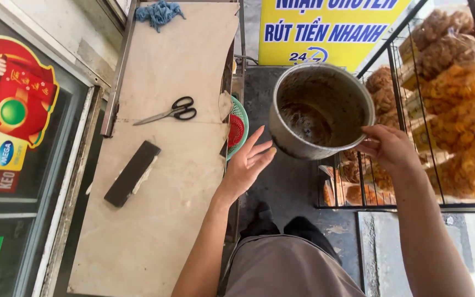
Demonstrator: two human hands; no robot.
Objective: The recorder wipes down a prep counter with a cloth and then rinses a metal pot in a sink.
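**Soiled metal pot, held over the floor**

The right hand (390, 147) is gripping the rim of the round, dented metal pot (321, 110). The left hand (247, 162) is hovering open-fingered just beside the pot's base. Black-handled scissors (170, 111) are lying on the pale counter (155, 220).

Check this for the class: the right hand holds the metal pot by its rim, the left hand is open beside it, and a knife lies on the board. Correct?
Not quite. The head view shows scissors, not a knife, on the board. The rest holds: the right hand holds the pot by its rim, and the left hand is open beside it.
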